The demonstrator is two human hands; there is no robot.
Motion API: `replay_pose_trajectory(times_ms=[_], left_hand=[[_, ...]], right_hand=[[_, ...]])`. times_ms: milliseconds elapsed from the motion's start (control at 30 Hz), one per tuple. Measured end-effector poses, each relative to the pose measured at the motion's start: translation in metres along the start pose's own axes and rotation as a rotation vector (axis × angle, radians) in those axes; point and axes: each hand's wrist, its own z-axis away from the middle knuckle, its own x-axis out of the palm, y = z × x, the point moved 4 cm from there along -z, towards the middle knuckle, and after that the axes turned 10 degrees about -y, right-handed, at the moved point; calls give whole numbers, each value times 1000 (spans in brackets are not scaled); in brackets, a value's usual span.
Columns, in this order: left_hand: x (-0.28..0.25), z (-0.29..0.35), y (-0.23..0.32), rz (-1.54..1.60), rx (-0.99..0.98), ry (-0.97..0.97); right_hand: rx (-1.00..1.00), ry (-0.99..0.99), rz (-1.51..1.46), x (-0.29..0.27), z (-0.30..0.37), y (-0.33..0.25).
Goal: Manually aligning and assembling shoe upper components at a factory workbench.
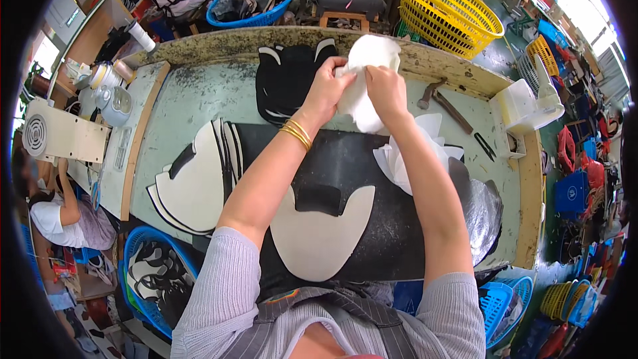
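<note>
Both my hands are raised over the far middle of the workbench, gripping a soft white sheet piece (367, 110) between them. My left hand (325, 91) pinches its left edge; my right hand (387, 93) has its fingers closed on the upper right part. Whether it is one layer or several I cannot tell. Below, a cream U-shaped piece (322, 239) with a black strip (318, 198) at its top lies flat on a black mat (399, 246). More white sheets (393, 163) lie fanned out, partly behind my right forearm. A stack of black pieces (282, 86) sits left of my hands.
Cream pieces with black edges (193, 183) overlap at the left. A hammer (450, 108) and black tweezers (484, 147) lie at the right, near a white device (528, 106). A raised wooden rim (219, 43) bounds the bench. Blue baskets (136, 242) stand close by. A person (73, 216) sits at far left.
</note>
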Motion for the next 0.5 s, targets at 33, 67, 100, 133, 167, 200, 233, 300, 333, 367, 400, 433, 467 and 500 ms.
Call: replay_pose_trajectory(times_ms=[33,67,100,133,167,200,233,300,333,367,400,433,467,500], left_hand=[[4,5,9,43,49,3],[7,11,13,51,52,9],[9,16,19,91,84,41],[12,23,24,133,117,73],[16,34,26,193,134,95],[19,41,26,202,155,95],[20,47,24,236,206,99],[22,59,21,296,272,75],[23,66,19,309,290,77],[24,73,14,321,283,105],[25,79,10,334,281,140],[22,86,5,343,260,174],[21,91,-1,359,278,184],[20,94,-9,349,264,230]], right_hand=[[-88,51,67,-10,-3,-11],[-177,102,134,-19,-3,-21],[-222,149,105,-27,-6,-29],[-236,149,114,-34,-5,-36],[-229,137,4,-42,-2,-42],[-224,129,-104,-50,0,-48],[-244,128,-94,-53,3,-54],[-340,153,-7,-57,9,-66],[-371,125,98,-55,11,-70],[-392,110,115,-53,15,-74],[-420,93,130,-52,17,-78],[-398,62,140,-52,19,-81],[-420,53,152,-50,21,-82],[-329,82,40,-51,21,-74]])
